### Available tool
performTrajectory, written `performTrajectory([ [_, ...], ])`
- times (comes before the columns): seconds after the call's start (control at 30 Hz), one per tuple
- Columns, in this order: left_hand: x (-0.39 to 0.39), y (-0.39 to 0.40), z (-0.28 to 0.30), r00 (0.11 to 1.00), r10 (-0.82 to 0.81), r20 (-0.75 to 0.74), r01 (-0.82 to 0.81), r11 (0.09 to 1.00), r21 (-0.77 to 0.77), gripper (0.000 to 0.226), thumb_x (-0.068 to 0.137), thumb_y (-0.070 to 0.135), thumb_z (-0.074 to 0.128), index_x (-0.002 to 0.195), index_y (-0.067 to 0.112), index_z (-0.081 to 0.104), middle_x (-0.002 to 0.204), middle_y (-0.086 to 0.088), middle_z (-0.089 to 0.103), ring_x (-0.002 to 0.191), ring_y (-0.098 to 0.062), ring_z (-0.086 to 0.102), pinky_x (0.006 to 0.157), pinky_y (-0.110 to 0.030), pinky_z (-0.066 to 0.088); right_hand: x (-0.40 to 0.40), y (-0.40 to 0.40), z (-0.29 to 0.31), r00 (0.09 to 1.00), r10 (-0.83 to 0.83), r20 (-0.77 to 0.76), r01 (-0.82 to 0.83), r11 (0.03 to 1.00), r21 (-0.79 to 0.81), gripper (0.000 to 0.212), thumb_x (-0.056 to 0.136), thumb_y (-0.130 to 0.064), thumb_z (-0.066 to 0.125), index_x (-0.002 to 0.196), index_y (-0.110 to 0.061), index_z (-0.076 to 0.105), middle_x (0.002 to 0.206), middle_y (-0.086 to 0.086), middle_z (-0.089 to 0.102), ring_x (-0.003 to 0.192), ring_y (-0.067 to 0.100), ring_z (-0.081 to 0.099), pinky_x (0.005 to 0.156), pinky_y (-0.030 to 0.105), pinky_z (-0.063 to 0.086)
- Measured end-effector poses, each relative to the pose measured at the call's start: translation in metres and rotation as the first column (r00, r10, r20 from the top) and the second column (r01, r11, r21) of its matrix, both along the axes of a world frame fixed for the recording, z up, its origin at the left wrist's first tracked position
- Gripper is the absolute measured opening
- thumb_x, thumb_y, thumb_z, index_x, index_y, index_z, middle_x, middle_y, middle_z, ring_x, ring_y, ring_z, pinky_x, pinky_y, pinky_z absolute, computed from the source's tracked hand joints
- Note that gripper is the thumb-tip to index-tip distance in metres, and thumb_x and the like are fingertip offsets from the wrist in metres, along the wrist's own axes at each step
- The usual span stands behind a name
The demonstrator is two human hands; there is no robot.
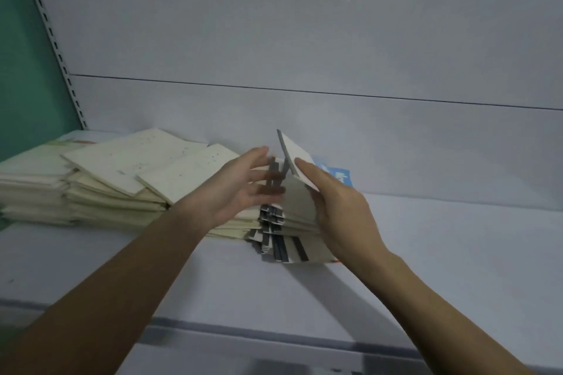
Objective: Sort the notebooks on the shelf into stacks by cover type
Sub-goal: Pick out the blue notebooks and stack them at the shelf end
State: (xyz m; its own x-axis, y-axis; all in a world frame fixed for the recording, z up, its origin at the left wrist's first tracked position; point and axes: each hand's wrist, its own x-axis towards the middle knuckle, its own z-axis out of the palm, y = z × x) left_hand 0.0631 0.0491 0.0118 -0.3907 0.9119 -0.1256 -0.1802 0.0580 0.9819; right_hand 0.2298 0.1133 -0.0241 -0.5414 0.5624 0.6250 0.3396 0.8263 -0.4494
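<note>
On the shelf (426, 253) the right hand (341, 210) pinches a cream notebook (297, 158) tilted up off the dark-spined stack (283, 231), seemingly to check its cover; the left hand (240, 189), fingers spread and empty, steadies that stack; paler stacks (115, 179) lie left of it.

Shelf (426, 253) pale grey-white. On it, cream notebook stacks (115, 179), top covers with sparse dark specks; middle stack (274, 222) cream with dark grey spine strips; blue cover (338, 175) behind it. Green wall (21, 70) left of shelf
</note>
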Motion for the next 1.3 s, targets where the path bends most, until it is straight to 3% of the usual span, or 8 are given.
performTrajectory([
  [0.17,0.016,-0.012,-0.003,0.978,0.028,0.209,-0.02,0.999,-0.041,0.037,0.099,0.028,0.05,0.127,0.006,0.059,0.119,-0.017,0.069,0.11,-0.032,0.066,0.087,-0.042,0.056,-0.01,-0.007,-0.012,0.957,0.173,0.232,-0.25,0.899,0.36,0.066,0.077,0.002,0.064,0.139,-0.016,0.05,0.135,0.01,0.057,0.118,0.033,0.058,0.091,0.042,0.051],
  [0.3,0.002,-0.027,-0.015,0.978,0.19,0.085,-0.195,0.979,0.053,0.046,0.094,-0.004,0.047,0.138,0.013,0.046,0.123,-0.02,0.065,0.099,-0.033,0.069,0.072,-0.042,0.059,0.001,-0.013,-0.01,0.861,0.397,0.319,-0.432,0.901,0.044,0.07,0.091,-0.056,0.051,0.151,-0.028,0.03,0.154,-0.006,0.036,0.138,0.013,0.033,0.111,0.03,0.029],
  [0.5,-0.029,-0.056,-0.009,0.944,0.328,-0.04,-0.324,0.943,0.08,0.05,0.093,-0.011,0.049,0.135,0.016,0.047,0.118,-0.011,0.067,0.097,-0.028,0.068,0.071,-0.04,0.057,0.01,0.001,-0.004,0.99,0.143,0.0,-0.139,0.96,-0.243,0.043,0.098,-0.044,0.046,0.136,-0.023,0.049,0.137,-0.01,0.05,0.128,0.01,0.043,0.098,0.022,0.032],
  [0.7,-0.046,-0.075,-0.005,0.946,0.315,-0.081,-0.309,0.948,0.081,0.048,0.094,-0.008,0.051,0.134,0.018,0.048,0.118,-0.009,0.067,0.095,-0.025,0.069,0.066,-0.036,0.058,0.001,0.013,-0.011,0.81,0.085,0.58,-0.007,0.991,-0.136,0.086,0.082,-0.073,0.048,0.15,-0.026,0.023,0.157,-0.005,0.022,0.146,0.024,0.016,0.117,0.044,0.02],
  [0.8,-0.05,-0.083,-0.009,0.958,0.274,-0.081,-0.269,0.96,0.072,0.047,0.094,-0.008,0.051,0.134,0.018,0.049,0.116,-0.009,0.069,0.092,-0.023,0.07,0.063,-0.033,0.059,0.0,0.01,-0.028,0.745,0.012,0.666,0.012,0.999,-0.032,0.089,0.079,-0.072,0.053,0.148,-0.027,0.019,0.154,-0.003,0.022,0.144,0.027,0.017,0.116,0.048,0.018],
  [0.97,-0.054,-0.086,-0.018,0.972,0.221,-0.075,-0.219,0.975,0.041,0.047,0.093,-0.007,0.051,0.134,0.017,0.05,0.114,-0.009,0.069,0.091,-0.024,0.07,0.06,-0.031,0.058,0.009,-0.004,-0.021,0.806,-0.127,0.578,0.053,0.988,0.143,0.028,0.093,-0.047,0.041,0.105,-0.022,0.049,0.108,-0.006,0.053,0.104,0.024,0.049,0.072,0.034,0.035],
  [1.2,-0.05,-0.083,-0.023,0.986,0.161,-0.041,-0.159,0.987,0.032,0.044,0.096,-0.003,0.048,0.133,0.02,0.05,0.117,-0.012,0.068,0.095,-0.027,0.068,0.067,-0.035,0.055,0.009,-0.023,0.0,0.986,-0.152,0.062,0.151,0.988,0.019,0.033,0.103,-0.018,0.037,0.127,-0.025,0.059,0.094,0.003,0.066,0.088,0.031,0.06,0.071,0.036,0.046],
  [1.3,-0.041,-0.078,-0.024,0.988,0.146,-0.04,-0.145,0.989,0.029,0.03,0.103,0.015,0.045,0.131,0.025,0.05,0.112,-0.009,0.068,0.091,-0.023,0.068,0.065,-0.033,0.054,-0.002,-0.043,0.0,0.998,-0.041,0.042,0.039,0.997,0.06,0.034,0.103,-0.02,0.04,0.133,-0.029,0.055,0.104,-0.007,0.066,0.089,0.019,0.06,0.071,0.028,0.041],
])
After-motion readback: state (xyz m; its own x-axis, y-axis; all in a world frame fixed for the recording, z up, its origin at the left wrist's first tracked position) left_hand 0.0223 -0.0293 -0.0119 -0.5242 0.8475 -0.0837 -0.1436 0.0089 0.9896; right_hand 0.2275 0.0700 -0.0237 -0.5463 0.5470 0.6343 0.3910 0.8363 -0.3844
